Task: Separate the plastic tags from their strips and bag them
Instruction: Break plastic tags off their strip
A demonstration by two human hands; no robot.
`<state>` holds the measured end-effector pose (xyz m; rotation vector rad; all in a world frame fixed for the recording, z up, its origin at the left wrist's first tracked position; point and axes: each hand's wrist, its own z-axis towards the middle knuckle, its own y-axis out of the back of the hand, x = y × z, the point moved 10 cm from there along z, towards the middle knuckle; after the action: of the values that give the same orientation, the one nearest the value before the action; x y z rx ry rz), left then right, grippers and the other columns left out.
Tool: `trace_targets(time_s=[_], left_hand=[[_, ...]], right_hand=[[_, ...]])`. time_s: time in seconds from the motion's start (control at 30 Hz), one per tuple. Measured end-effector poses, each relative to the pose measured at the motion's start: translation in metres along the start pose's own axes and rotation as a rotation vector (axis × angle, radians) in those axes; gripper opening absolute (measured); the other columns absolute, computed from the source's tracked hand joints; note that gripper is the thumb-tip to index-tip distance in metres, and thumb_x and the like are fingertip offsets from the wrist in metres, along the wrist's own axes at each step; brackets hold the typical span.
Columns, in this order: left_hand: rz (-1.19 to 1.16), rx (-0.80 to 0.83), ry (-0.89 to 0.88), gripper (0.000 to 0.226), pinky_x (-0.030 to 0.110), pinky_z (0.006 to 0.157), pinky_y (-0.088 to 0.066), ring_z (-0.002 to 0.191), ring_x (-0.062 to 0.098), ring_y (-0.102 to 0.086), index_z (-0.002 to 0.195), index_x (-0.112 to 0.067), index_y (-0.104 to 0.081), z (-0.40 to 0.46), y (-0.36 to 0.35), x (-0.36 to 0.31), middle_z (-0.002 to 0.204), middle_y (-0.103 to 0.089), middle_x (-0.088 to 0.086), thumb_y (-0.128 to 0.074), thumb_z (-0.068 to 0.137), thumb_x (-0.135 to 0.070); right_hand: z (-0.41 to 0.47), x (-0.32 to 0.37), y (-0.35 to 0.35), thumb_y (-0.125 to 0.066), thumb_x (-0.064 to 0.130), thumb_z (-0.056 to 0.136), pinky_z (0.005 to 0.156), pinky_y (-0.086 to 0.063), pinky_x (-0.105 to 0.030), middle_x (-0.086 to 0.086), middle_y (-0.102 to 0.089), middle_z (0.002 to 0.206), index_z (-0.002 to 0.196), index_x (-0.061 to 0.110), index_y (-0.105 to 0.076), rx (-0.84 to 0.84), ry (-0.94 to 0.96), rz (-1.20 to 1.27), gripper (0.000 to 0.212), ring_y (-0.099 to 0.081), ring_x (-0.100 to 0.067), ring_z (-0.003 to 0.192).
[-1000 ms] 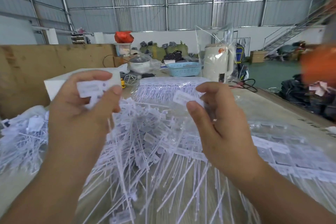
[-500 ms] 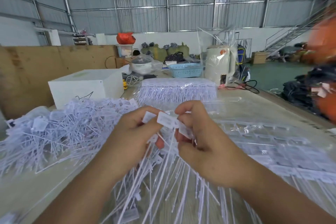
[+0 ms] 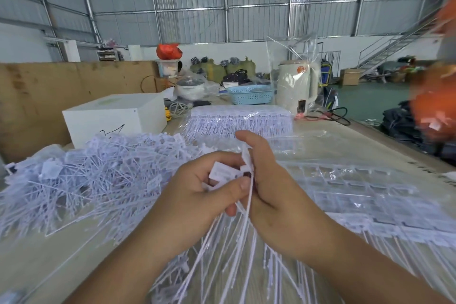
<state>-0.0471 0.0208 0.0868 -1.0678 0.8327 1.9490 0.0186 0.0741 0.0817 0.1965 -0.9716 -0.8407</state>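
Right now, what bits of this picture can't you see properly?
- Head view: print on the small white plastic tag the left hand pinches is too small to read.
- Right hand: its fingertips curl out of sight behind the tags.
- Blurry orange shape at the right edge: smeared and cut off, can't tell what it is.
- Clear plastic bag over the cream kettle: contents unclear.

both hands meet mid-table, just in front of the white box (image 3: 116, 116) | left hand (image 3: 204, 195) pinches a white tag (image 3: 223, 172) | right hand (image 3: 269, 180) grips its thin strip (image 3: 249, 205) | loose tag pile (image 3: 93, 168) below the box, bagged tags (image 3: 237, 121) right of it
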Motion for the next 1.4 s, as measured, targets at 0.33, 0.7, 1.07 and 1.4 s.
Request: trace_targets(time_s=[0.33, 0.7, 1.07, 1.4], left_hand=[[-0.172, -0.546, 0.003, 0.009, 0.027, 0.053, -0.042, 0.048, 0.009, -0.058, 0.072, -0.034, -0.073, -0.003, 0.095, -0.003, 0.058, -0.062, -0.003, -0.070, 0.064, -0.038], [-0.529, -0.244, 0.421, 0.034, 0.016, 0.034, -0.025, 0.036, 0.008, -0.028, 0.098, -0.015, -0.070, 0.000, 0.039, 0.052, 0.056, -0.045, 0.001, -0.071, 0.065, -0.024], [-0.244, -0.504, 0.206, 0.020, 0.015, 0.036, -0.029, 0.037, 0.009, -0.039, 0.080, -0.022, -0.074, 0.001, 0.118, 0.024, 0.051, -0.049, 0.001, -0.061, 0.085, -0.008], [0.352, -0.495, 0.067, 0.023, 0.016, 0.039, -0.038, 0.044, 0.002, -0.051, 0.094, -0.034, -0.072, 0.003, 0.158, 0.013, 0.058, -0.062, -0.009, -0.065, 0.072, -0.031]], right_hand=[[-0.009, -0.024, 0.036, -0.044, 0.081, 0.074, 0.060, -0.039, -0.022, 0.017, -0.053, 0.067, 0.118, 0.042, -0.047, 0.002, -0.275, -0.268, 0.059, -0.051, 0.001, 0.059], [-0.013, -0.037, 0.019, -0.056, 0.031, 0.096, 0.055, -0.039, -0.031, -0.002, -0.054, 0.056, 0.075, 0.001, -0.055, -0.036, -0.452, 0.072, 0.037, -0.047, -0.019, 0.051], [-0.015, -0.064, 0.007, -0.060, 0.031, 0.091, 0.049, -0.035, -0.026, 0.007, -0.043, 0.054, 0.083, 0.020, -0.073, -0.190, -0.664, 0.627, 0.018, -0.034, -0.012, 0.047], [-0.012, -0.058, -0.009, -0.057, 0.021, 0.092, 0.047, -0.048, -0.025, -0.009, -0.061, 0.066, 0.109, 0.010, -0.067, -0.277, -0.609, 1.049, 0.023, -0.049, -0.013, 0.047]])
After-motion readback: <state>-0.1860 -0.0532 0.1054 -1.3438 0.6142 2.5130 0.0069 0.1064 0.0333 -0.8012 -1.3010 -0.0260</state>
